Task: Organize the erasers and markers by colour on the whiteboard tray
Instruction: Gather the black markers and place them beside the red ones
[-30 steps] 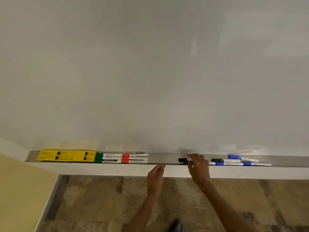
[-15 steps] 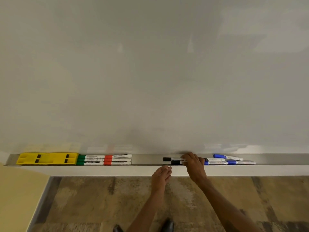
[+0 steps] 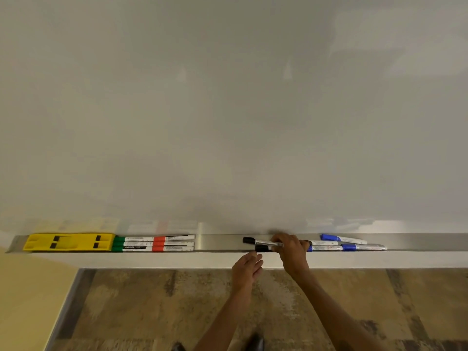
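A long metal whiteboard tray [image 3: 220,243] runs across the view. At its left end lie two yellow erasers [image 3: 68,241], then three green-capped markers [image 3: 131,243] end to end with three red-capped markers [image 3: 174,243]. My right hand [image 3: 291,249] is closed over two black-capped markers [image 3: 255,244] in the tray's middle, their caps pointing left. My left hand [image 3: 247,269] hovers just below the tray's front lip, fingers apart, holding nothing. Right of my right hand lie blue-capped markers [image 3: 348,247], one [image 3: 329,238] angled behind the others.
The whiteboard [image 3: 228,110] fills the upper view. A white ledge [image 3: 152,259] runs under the tray. Below is a brown patterned floor [image 3: 152,307], a yellow wall [image 3: 22,300] at the left, and my shoes [image 3: 255,342] at the bottom.
My right hand has slid the black markers leftward along the tray, away from the blue ones. My left hand rose closer to the tray lip.
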Available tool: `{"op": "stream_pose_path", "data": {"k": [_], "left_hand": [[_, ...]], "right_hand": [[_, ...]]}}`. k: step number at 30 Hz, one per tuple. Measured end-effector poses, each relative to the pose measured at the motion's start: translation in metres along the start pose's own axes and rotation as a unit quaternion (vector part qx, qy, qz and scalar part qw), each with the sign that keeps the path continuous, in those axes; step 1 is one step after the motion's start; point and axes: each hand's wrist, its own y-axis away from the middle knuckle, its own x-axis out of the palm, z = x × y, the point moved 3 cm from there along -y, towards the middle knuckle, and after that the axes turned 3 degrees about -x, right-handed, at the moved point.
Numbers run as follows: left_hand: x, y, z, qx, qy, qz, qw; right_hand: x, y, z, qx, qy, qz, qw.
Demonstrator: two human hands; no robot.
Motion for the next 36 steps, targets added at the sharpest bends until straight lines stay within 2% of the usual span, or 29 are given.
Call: {"op": "stream_pose_path", "data": {"k": [4,7,10,12,14,17,24,28,31,33,36], "left_hand": [[0.005,0.000,-0.006,0.002,0.073,-0.020,0.997],[0.006,-0.001,-0.012,0.012,0.145,-0.030,0.989],[0.001,-0.001,-0.013,0.022,0.200,-0.025,0.979],[-0.007,-0.001,-0.013,0.021,0.215,-0.031,0.976],[-0.015,0.000,-0.010,0.017,0.214,-0.040,0.976],[-0.022,0.004,-0.002,0.012,0.191,-0.040,0.981],[-0.014,0.006,0.005,0.000,0.158,0.003,0.987],[-0.002,0.004,0.000,0.010,0.173,0.023,0.985],[0.007,0.003,0.000,0.012,0.167,0.031,0.985],[0.013,0.003,0.000,0.011,0.164,0.034,0.986],[0.021,0.002,0.003,0.007,0.160,0.033,0.987]], "right_hand": [[-0.004,0.010,0.000,-0.007,-0.055,-0.060,0.997],[0.000,0.022,0.006,-0.078,-0.087,-0.033,0.993],[0.002,0.030,0.003,-0.120,-0.057,0.003,0.991],[-0.002,0.028,-0.007,-0.093,-0.011,-0.016,0.995],[-0.004,0.024,-0.015,-0.060,0.047,0.009,0.997],[0.001,0.018,-0.016,-0.063,0.117,0.075,0.988],[0.001,0.011,0.006,-0.083,0.058,0.051,0.994],[0.005,0.027,0.019,-0.144,-0.027,0.062,0.987],[0.002,0.037,0.016,-0.172,-0.021,0.051,0.983],[-0.008,0.035,0.001,-0.131,-0.003,-0.001,0.991],[-0.028,0.028,-0.032,0.013,0.052,-0.059,0.997]]}}
